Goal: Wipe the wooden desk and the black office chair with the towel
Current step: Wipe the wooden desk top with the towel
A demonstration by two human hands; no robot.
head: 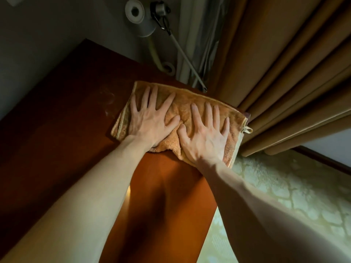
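Note:
An orange-brown towel (187, 109) lies folded flat on the far right corner of the reddish wooden desk (62, 133). My left hand (152, 118) presses on the towel's left half with fingers spread and straight. Beside it, my right hand (206, 133) presses on the right half, fingers straight as well. The towel's right edge, with a small hanging loop (247, 130), reaches the desk's right edge. The black office chair is out of view.
Heavy tan curtains (284, 73) hang right against the desk's corner. A grey lamp base (141, 19) with a thin metal arm (185, 57) stands behind the desk near the wall. Patterned pale-green carpet (284, 190) lies to the right of the desk.

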